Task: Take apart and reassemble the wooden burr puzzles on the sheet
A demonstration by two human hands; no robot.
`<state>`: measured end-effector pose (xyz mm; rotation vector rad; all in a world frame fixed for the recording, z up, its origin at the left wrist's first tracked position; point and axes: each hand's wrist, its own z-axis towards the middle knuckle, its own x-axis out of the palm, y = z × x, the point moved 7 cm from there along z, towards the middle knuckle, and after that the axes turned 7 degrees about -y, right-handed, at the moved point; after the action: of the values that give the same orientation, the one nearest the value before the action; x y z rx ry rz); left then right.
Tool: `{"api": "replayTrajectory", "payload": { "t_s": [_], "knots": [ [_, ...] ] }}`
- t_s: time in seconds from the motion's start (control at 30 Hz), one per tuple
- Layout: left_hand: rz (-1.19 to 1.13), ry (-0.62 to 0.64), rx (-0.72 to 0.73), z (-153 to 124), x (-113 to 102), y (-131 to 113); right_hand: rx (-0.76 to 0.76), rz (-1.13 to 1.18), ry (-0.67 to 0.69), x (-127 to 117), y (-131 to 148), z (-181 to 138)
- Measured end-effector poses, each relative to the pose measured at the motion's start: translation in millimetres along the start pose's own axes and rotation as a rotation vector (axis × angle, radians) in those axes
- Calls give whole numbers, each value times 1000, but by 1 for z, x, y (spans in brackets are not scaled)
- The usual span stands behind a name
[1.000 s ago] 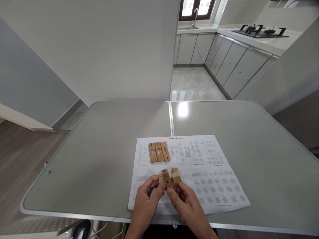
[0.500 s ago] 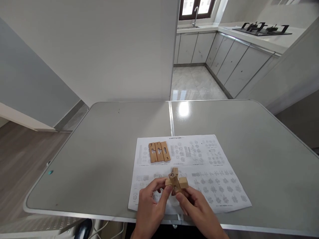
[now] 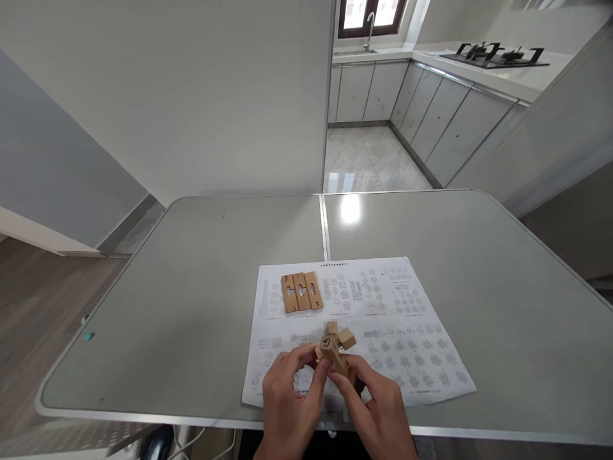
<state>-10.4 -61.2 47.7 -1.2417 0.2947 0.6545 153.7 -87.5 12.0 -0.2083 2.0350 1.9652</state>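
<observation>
Both hands hold a small cluster of interlocked wooden puzzle pieces (image 3: pixel 334 345) above the near edge of a printed instruction sheet (image 3: pixel 407 319). My left hand (image 3: pixel 287 399) pinches the cluster from the left with thumb and fingertips. My right hand (image 3: pixel 378 409) grips it from below and the right. A dark mark shows on the end face of one piece. Three flat notched wooden pieces (image 3: pixel 301 292) lie side by side on the sheet's far left part, apart from both hands.
The sheet lies on a grey folding table (image 3: pixel 191 306) with a centre seam and a rounded metal rim. A small teal dot (image 3: pixel 89 336) sits by the left edge. Beyond the table stand a white wall and kitchen cabinets (image 3: pixel 431 108).
The wooden cluster has been turned in my hands, so the marked end face now points toward me. The view has shifted slightly; the three flat pieces have not moved.
</observation>
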Motion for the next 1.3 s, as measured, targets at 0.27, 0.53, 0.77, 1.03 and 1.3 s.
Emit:
{"api": "replayTrajectory", "payload": {
  "t_s": [0.27,0.53,0.77,1.03,1.3],
  "knots": [
    [175,103,-93,19,-12,34,225,241,98,0,-2,-13],
    [387,246,-195,17,-11,52,261,288,-38,-33,-25,2],
    [477,271,-195,23,-14,60,141,28,-146,-58,-32,9],
    [356,268,358,20,6,16,-18,-23,-79,-56,-20,9],
    [279,511,428,35,50,1,-48,-69,-41,-53,-20,10]
  ]
}}
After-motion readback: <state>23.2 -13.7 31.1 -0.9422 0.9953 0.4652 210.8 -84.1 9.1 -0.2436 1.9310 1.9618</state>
